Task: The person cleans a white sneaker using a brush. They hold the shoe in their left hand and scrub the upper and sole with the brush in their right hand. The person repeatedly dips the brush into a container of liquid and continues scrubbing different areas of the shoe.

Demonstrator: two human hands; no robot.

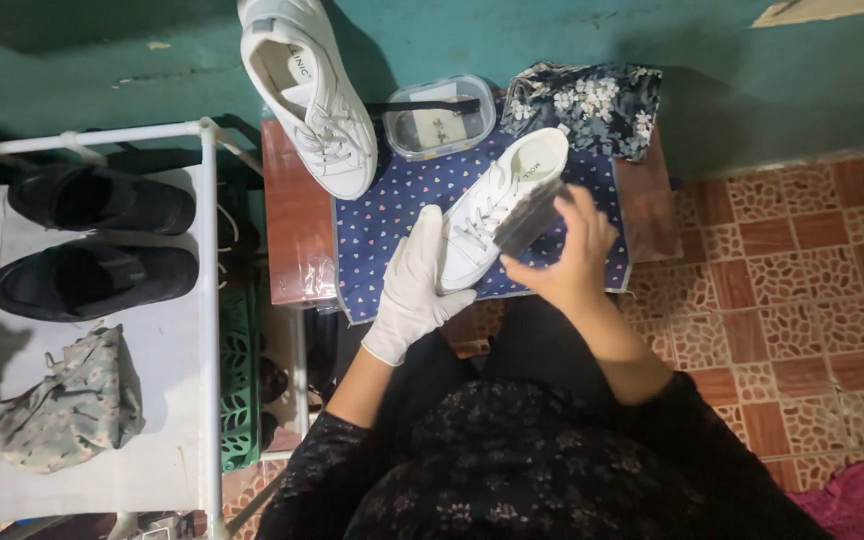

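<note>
My left hand (414,280), in a white glove, grips the toe end of a white lace-up sneaker (500,195) that lies on a blue heart-patterned cloth (392,210). My bare right hand (567,250) presses a dark brush (530,222) against the sneaker's side. A second white sneaker (310,90) leans against the teal wall, up and to the left of the first.
The cloth covers a small brown table (294,220). A clear plastic box (439,117) and a folded floral cloth (587,105) sit at its back. To the left a white shoe rack (207,300) holds two black shoes (92,235) and a floral bag (77,400). Patterned tile floor (802,280) lies to the right.
</note>
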